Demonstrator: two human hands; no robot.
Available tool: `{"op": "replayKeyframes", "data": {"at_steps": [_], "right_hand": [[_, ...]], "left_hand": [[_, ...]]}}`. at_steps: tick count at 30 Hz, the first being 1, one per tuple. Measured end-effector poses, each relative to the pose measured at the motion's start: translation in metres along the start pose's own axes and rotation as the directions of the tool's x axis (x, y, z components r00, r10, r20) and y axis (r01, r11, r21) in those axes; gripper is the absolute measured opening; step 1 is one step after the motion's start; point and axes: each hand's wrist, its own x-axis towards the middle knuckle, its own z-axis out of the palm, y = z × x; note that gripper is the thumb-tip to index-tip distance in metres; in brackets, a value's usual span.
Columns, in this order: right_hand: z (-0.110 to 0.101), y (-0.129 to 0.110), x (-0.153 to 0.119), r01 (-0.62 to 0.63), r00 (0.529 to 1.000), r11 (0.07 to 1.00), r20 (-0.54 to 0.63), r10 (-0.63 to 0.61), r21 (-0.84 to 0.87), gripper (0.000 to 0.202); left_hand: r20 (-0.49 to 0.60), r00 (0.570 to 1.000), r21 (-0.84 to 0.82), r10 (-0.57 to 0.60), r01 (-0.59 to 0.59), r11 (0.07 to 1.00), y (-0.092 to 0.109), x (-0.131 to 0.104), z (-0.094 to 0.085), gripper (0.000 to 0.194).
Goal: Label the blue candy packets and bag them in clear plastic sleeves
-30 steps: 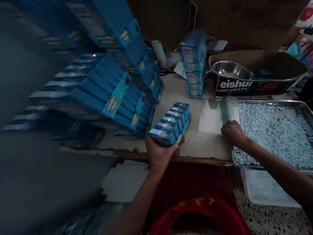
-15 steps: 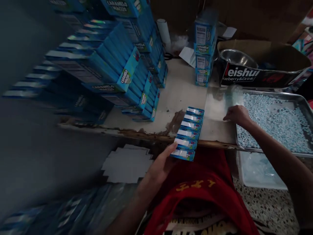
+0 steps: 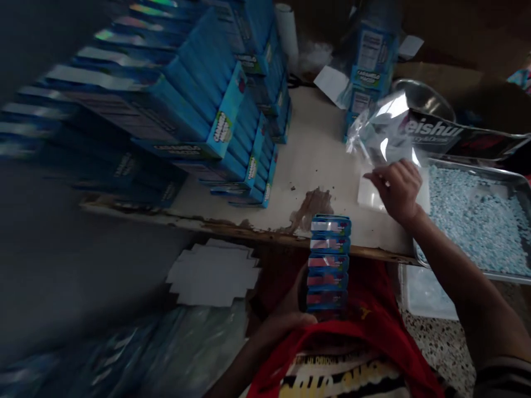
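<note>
Caramelo Macizo boxes (image 3: 328, 262), a row clamped in our left hand (image 3: 296, 319), have come closer, over the front edge of our worktable (image 3: 307, 143); our right hand (image 3: 398, 185), well apart, pinches a raised clear plastic bag (image 3: 385, 138), so neither hand is free.

I'm in what looks like a small candy-packing workshop: stacked candy boxes (image 3: 199, 99) at ten o'clock, a metal tray (image 3: 468, 271) of loose candies (image 3: 473, 226) at three.

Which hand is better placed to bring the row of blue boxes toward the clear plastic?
Probably the left: the left hand holds the row of blue boxes low in front of the body, while the right hand is at the clear plastic.
</note>
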Motion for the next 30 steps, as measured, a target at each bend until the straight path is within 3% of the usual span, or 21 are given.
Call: {"op": "replayKeyframes", "data": {"at_steps": [2,4,7,8,10,11,12,13,15,17,20,23,27,30], "right_hand": [[0.022,-0.017,0.0,0.212,0.967,0.977,0.136,-0.214,0.031,0.031],[0.044,-0.026,-0.002,0.252,0.931,0.965,0.255,-0.262,0.072,0.03],[0.067,-0.029,-0.001,0.172,0.916,0.98,0.348,-0.198,0.103,0.025],[0.071,-0.028,0.0,0.158,0.911,0.982,0.367,-0.187,0.107,0.023],[0.075,-0.028,0.001,0.168,0.897,0.98,0.395,-0.198,0.109,0.023],[0.076,-0.028,0.001,0.182,0.89,0.977,0.405,-0.21,0.108,0.023],[0.077,-0.028,0.001,0.194,0.885,0.975,0.411,-0.221,0.107,0.024],[0.077,-0.029,0.0,0.201,0.882,0.974,0.413,-0.227,0.105,0.024],[0.075,-0.032,-0.003,0.198,0.88,0.976,0.421,-0.219,0.094,0.025],[0.07,-0.036,-0.007,0.174,0.866,0.983,0.466,-0.183,0.062,0.026],[0.054,-0.043,-0.013,0.109,0.803,0.991,0.594,-0.045,-0.072,0.019],[0.036,-0.049,-0.019,0.057,0.714,0.972,0.69,0.12,-0.229,0.016],[0.023,-0.054,-0.026,0.0,0.608,0.956,0.759,0.233,-0.293,0.017],[0.019,-0.056,-0.027,-0.043,0.575,0.961,0.78,0.247,-0.272,0.017]], "left_hand": [[0.053,0.999,-0.001,0.003,-0.003,1.0,-0.005,0.004,-0.012,0.127],[0.057,0.998,0.088,0.036,-0.041,0.995,0.002,0.005,-0.024,0.124],[-0.104,0.982,0.453,0.161,-0.097,0.886,0.043,0.006,-0.036,0.079],[-0.169,0.958,0.608,0.234,-0.086,0.789,0.064,0.01,-0.035,0.063],[-0.233,0.836,0.835,0.496,-0.089,0.543,0.108,0.026,-0.028,0.048],[-0.16,0.747,0.929,0.646,-0.108,0.355,0.129,0.04,-0.022,0.044],[-0.005,0.666,0.985,0.746,-0.126,0.119,0.147,0.056,-0.017,0.043],[0.173,0.618,0.984,0.767,-0.131,-0.117,0.162,0.074,-0.012,0.044],[0.419,0.65,0.885,0.634,-0.138,-0.444,0.179,0.11,-0.006,0.038],[0.485,0.725,0.789,0.489,-0.123,-0.602,0.179,0.137,-0.008,0.021],[0.475,0.782,0.708,0.403,-0.068,-0.703,0.162,0.15,-0.014,0.024],[0.507,0.771,0.669,0.384,-0.071,-0.74,0.142,0.139,-0.017,0.022],[0.515,0.758,0.695,0.399,-0.097,-0.712,0.133,0.126,-0.017,0.016],[0.473,0.797,0.738,0.376,-0.124,-0.664,0.141,0.123,-0.014,0.014]]}}
